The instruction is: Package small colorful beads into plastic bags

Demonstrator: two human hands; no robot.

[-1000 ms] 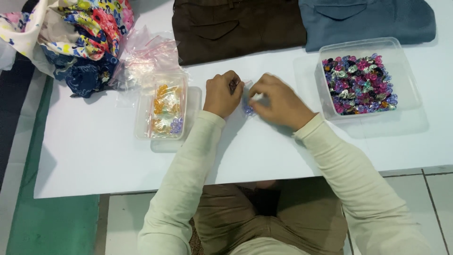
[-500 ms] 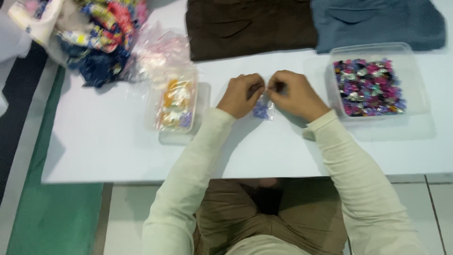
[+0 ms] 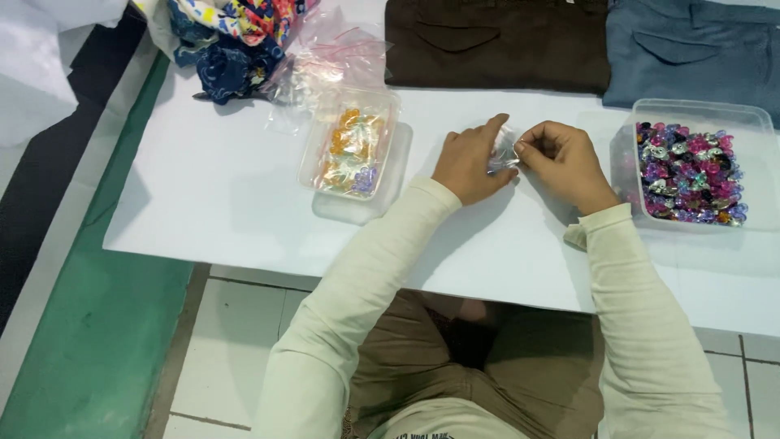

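Observation:
Both my hands meet over the middle of the white table (image 3: 211,195). My left hand (image 3: 473,161) and my right hand (image 3: 566,162) pinch a small clear plastic bag (image 3: 504,153) between them; something bluish shows inside it. A clear tub (image 3: 699,114) full of purple, pink and silver shiny pieces stands just right of my right hand. Left of my left hand sits a smaller clear tub (image 3: 351,150) with orange, yellow and purple pieces, resting on its lid.
Folded brown trousers (image 3: 496,42) and blue-grey trousers (image 3: 691,49) lie along the far edge. A heap of patterned cloth (image 3: 231,36) and loose clear bags (image 3: 325,57) lie at the far left. A green floor strip (image 3: 89,341) runs beside the table.
My hands have stayed together on the small bag, fingers shifting a little. The camera view has drifted, so the table and tubs sit slightly differently in frame.

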